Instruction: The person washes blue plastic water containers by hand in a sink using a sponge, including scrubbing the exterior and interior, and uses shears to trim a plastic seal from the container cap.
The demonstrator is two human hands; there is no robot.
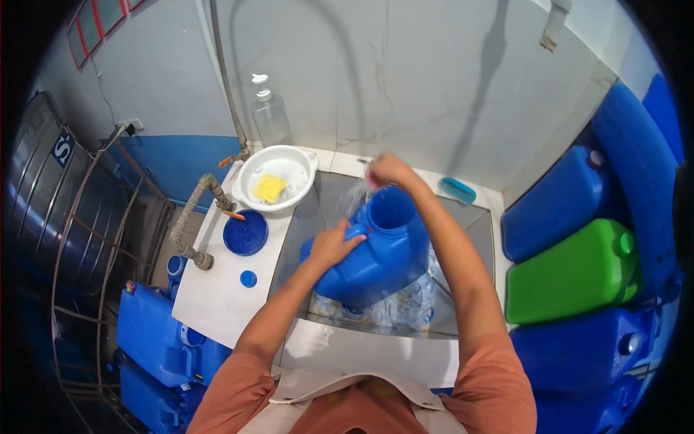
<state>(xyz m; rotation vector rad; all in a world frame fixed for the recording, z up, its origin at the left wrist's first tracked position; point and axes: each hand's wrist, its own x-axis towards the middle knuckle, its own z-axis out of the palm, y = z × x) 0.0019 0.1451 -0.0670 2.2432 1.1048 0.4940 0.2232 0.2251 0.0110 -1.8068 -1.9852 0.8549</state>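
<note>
A wide-mouthed blue plastic jug (374, 260) is tilted over the sink basin (471, 238). My left hand (333, 244) grips the jug's moulded handle. Above and behind the jug's round opening, my right hand (391, 169) is curled, with a small pinkish patch at its fingers; what it holds, if anything, is hidden. Water (355, 196) splashes beside the right hand, just left of the opening. Under the jug, many clear and bluish small pieces (404, 309) lie in the basin, too blurred to name.
Left on the counter are a white bowl (310, 163) with suds and a yellow sponge (269, 187), a large blue lid (245, 233), a small blue cap (248, 279) and a pipe tap (190, 217). A pump bottle (271, 119) and teal brush (457, 190) stand behind. Green (564, 271) and blue jugs (553, 200) flank right.
</note>
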